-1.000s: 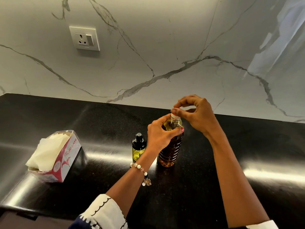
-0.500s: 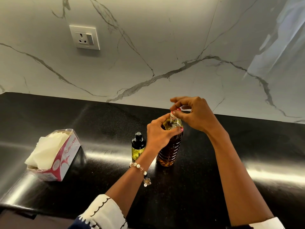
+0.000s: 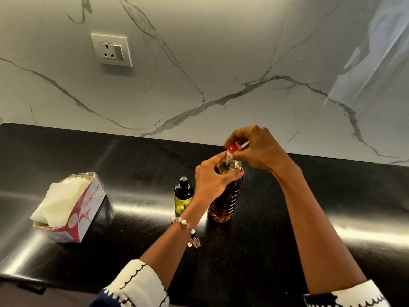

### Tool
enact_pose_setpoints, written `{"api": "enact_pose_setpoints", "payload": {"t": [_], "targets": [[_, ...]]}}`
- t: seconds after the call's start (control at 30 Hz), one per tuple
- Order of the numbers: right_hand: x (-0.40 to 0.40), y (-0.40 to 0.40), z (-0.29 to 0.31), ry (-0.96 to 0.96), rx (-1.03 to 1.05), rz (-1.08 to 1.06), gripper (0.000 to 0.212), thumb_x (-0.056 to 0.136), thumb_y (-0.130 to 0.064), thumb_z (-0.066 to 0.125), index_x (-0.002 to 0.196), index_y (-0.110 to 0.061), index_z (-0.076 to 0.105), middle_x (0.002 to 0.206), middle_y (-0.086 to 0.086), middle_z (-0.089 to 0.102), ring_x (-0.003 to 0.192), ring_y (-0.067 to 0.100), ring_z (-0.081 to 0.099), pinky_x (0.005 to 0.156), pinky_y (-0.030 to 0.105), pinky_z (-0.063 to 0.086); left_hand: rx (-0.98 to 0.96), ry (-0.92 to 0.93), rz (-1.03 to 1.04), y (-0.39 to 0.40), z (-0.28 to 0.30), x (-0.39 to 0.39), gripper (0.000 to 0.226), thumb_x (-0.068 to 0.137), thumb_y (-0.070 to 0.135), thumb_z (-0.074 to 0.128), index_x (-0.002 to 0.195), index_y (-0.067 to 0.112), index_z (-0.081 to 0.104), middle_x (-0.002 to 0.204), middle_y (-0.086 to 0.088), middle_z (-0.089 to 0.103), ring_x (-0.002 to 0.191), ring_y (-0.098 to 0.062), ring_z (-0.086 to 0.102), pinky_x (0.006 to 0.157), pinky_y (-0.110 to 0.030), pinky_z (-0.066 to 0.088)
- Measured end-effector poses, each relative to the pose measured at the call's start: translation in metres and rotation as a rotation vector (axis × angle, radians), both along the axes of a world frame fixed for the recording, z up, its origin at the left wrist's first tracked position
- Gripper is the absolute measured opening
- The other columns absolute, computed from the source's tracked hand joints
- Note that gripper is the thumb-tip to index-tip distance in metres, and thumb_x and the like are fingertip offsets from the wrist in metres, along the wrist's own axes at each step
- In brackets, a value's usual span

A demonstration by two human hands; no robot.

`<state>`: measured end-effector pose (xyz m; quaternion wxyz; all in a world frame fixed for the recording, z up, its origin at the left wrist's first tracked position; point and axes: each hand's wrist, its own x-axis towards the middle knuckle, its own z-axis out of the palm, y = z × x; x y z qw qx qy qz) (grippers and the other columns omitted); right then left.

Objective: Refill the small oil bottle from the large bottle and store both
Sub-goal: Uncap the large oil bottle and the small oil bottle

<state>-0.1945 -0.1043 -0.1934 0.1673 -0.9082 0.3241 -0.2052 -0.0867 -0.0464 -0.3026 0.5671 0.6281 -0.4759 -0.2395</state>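
Two hands are on the large bottle (image 3: 223,202), which stands upright on the black counter (image 3: 287,229). The left hand (image 3: 211,180) holds its shoulder, fingers and thumb curled round the clear plastic. The right hand (image 3: 256,149) is over the neck, and its fingertips are closed on the red cap (image 3: 233,149).

What has changed: a second ago the cap was hidden under the curled right fingers, and half a second ago only a thin red edge showed below them. Now much of the cap is open to view between the thumb and the forefinger, and it looks a little tilted above the white neck ring. I judge that the cap has been turned loose and is close to coming off, so pouring may begin soon.

The small oil bottle (image 3: 183,196) stands just to the left of the left-hand fingers, apart from them, with its black top on. It must be opened before any oil can go in.
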Motion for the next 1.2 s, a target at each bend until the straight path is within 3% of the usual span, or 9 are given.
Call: {"api": "enact_pose_setpoints", "payload": {"t": [0.1,0.2,0.33,0.47,0.67,0.9,0.97,1.1,1.2], "targets": [[0.001,0.0,0.0,-0.024,0.043,0.035,0.04,0.078,-0.024,0.075,0.115,-0.013,0.064,0.119,0.006,0.064,0.102,0.017,0.061,0.079,0.019,0.046,0.017,-0.02,0.013,-0.001,-0.001,0.001,0.041,0.068,0.04,0.082,0.105,0.035,0.066,0.092,0.013,0.07,0.091,-0.002,0.066,0.089,-0.035,0.056],[0.004,0.002,-0.005,-0.062,-0.061,-0.079,0.04,0.077,-0.033,0.075,0.111,-0.012,0.067,0.111,0.007,0.067,0.088,0.011,0.058,0.076,0.021,0.046,0.021,-0.039,0.009,-0.002,0.0,0.001,0.037,0.069,0.04,0.082,0.101,0.035,0.065,0.088,0.014,0.07,0.088,-0.003,0.066,0.087,-0.033,0.056],[0.004,0.003,-0.013,-0.116,-0.108,-0.126,0.025,0.08,-0.022,0.075,0.1,-0.008,0.071,0.101,0.009,0.07,0.079,0.008,0.056,0.072,0.014,0.043,0.007,-0.048,0.001,-0.002,-0.001,0.001,0.058,0.068,0.04,0.083,0.122,0.027,0.064,0.094,0.016,0.069,0.093,0.0,0.065,0.089,-0.024,0.053],[-0.001,0.001,-0.009,-0.114,-0.019,-0.044,0.021,0.081,-0.013,0.073,0.102,-0.01,0.072,0.105,0.007,0.07,0.087,0.008,0.059,0.07,0.005,0.042,-0.009,-0.026,-0.008,-0.001,0.001,0.001,0.053,0.068,0.037,0.083,0.118,0.034,0.064,0.091,0.017,0.07,0.09,0.003,0.065,0.087,-0.023,0.053],[-0.006,-0.007,-0.007,-0.111,0.07,0.072,0.022,0.081,-0.004,0.071,0.102,-0.009,0.071,0.108,0.007,0.068,0.097,0.015,0.063,0.084,0.022,0.053,-0.005,-0.004,-0.014,-0.001,0.0,0.0,0.048,0.069,0.036,0.083,0.114,0.035,0.066,0.091,0.017,0.07,0.09,0.003,0.066,0.089,-0.028,0.054],[-0.013,-0.015,-0.007,-0.168,0.223,0.185,0.031,0.082,0.0,0.068,0.111,-0.011,0.066,0.111,0.001,0.065,0.105,0.014,0.062,0.088,0.018,0.052,0.001,0.023,-0.017,0.0,0.002,-0.001,0.052,0.071,0.03,0.083,0.119,0.03,0.064,0.093,0.02,0.067,0.092,0.005,0.064,0.09,-0.024,0.052],[-0.012,-0.016,-0.006,-0.13,0.235,0.189,0.04,0.08,-0.007,0.072,0.119,-0.013,0.062,0.119,0.001,0.062,0.109,0.013,0.058,0.087,0.016,0.05,-0.005,0.012,-0.015,0.0,0.001,-0.001,0.049,0.071,0.031,0.082,0.117,0.032,0.064,0.095,0.018,0.068,0.093,0.004,0.064,0.091,-0.026,0.053],[-0.005,-0.014,-0.008,-0.105,-0.036,0.027,0.047,0.075,-0.034,0.075,0.113,-0.009,0.065,0.111,0.007,0.067,0.09,0.013,0.061,0.073,0.011,0.046,0.019,-0.001,0.006,-0.002,-0.001,-0.001,0.049,0.069,0.039,0.082,0.113,0.027,0.066,0.094,0.014,0.07,0.093,-0.002,0.066,0.091,-0.033,0.055],[-0.005,-0.011,-0.011,-0.056,-0.138,0.011,0.037,0.078,-0.027,0.075,0.107,-0.005,0.068,0.103,0.012,0.069,0.089,0.018,0.063,0.077,0.019,0.048,0.013,0.014,0.01,-0.002,-0.001,-0.001,0.048,0.066,0.04,0.083,0.111,0.034,0.066,0.096,0.013,0.072,0.093,-0.003,0.067,0.09,-0.034,0.056]]}}
